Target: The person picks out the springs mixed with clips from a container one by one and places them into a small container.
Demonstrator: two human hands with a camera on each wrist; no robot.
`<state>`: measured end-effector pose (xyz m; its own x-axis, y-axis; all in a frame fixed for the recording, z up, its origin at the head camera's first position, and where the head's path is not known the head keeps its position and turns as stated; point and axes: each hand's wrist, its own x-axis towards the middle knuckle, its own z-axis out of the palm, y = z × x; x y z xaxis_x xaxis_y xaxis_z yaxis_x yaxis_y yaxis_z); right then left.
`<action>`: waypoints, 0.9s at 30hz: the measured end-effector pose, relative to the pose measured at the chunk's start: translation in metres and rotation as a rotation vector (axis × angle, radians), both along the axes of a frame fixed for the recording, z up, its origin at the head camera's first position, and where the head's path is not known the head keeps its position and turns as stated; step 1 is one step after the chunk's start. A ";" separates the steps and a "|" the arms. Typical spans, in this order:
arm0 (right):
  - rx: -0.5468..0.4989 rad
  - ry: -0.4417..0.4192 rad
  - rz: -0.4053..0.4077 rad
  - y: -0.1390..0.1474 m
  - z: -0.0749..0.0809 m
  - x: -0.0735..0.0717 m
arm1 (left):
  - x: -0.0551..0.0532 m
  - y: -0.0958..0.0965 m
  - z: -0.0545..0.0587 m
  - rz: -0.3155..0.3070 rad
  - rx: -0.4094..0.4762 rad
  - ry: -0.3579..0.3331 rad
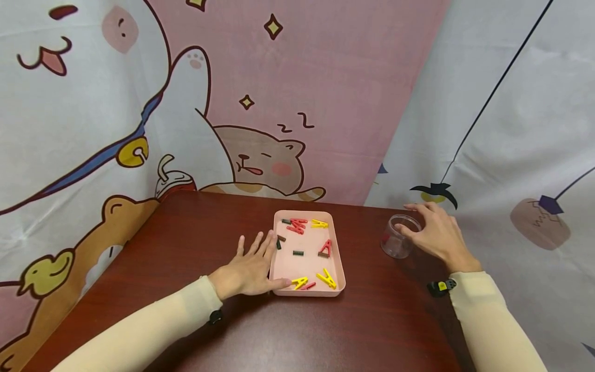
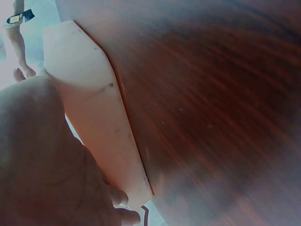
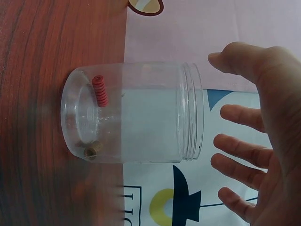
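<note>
A pink tray [image 1: 308,263] lies on the table, holding several yellow clips [image 1: 327,278], red clips [image 1: 326,248], dark green springs [image 1: 298,253] and brown springs [image 1: 323,255]. Against its left side rests my left hand [image 1: 248,266], fingers straight and spread, thumb over the near left corner. A clear open jar [image 1: 396,243] stands upright to the tray's right. In the right wrist view, a red spring [image 3: 100,91] and a brown spring [image 3: 93,149] lie at the jar's bottom. My right hand [image 1: 437,232] hovers by the jar's mouth, fingers apart and holding nothing.
The dark red-brown wooden table [image 1: 223,336] ends at a printed cartoon cloth [image 1: 344,103] behind it. More cloth [image 1: 520,155] hangs along the right side, close beyond the jar and my right hand.
</note>
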<state>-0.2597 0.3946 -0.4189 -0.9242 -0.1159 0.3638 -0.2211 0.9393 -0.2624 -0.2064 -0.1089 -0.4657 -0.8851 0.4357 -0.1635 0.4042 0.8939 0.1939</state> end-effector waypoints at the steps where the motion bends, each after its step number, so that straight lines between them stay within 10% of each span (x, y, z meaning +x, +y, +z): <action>1: 0.001 0.004 0.001 0.000 0.000 0.000 | 0.000 0.000 0.000 0.000 0.000 0.000; 27: 0.004 0.056 0.063 -0.024 0.008 0.006 | 0.000 -0.001 -0.001 -0.007 0.005 0.003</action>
